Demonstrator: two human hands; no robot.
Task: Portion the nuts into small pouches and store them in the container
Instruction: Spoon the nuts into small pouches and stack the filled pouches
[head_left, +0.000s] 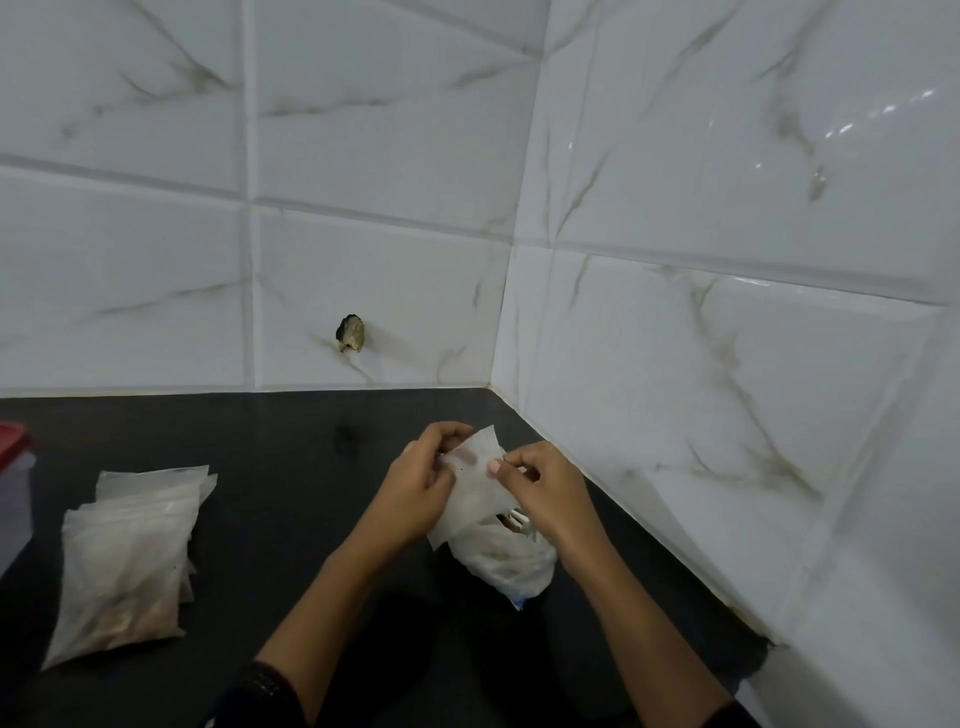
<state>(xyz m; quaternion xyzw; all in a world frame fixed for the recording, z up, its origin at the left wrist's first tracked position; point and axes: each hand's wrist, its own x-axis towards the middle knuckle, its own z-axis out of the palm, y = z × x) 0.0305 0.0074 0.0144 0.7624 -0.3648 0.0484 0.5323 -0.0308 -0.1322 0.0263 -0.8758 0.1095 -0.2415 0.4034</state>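
A small clear plastic pouch (475, 491) hangs above the black counter (291, 467), held at its top edge by both hands. My left hand (415, 486) pinches the left side of its mouth and my right hand (543, 491) pinches the right side. The pouch looks flat, and its contents cannot be made out. Directly below it lies a larger crumpled plastic bag (506, 564) with brown nuts showing at its opening. A pile of pouches (124, 561) with brownish contents lies at the left of the counter.
A clear container with a red lid (13, 467) stands at the far left edge, partly cut off. White marble-pattern tiled walls (701, 364) meet in a corner behind and to the right. A dark chipped hole (352, 333) marks the back wall.
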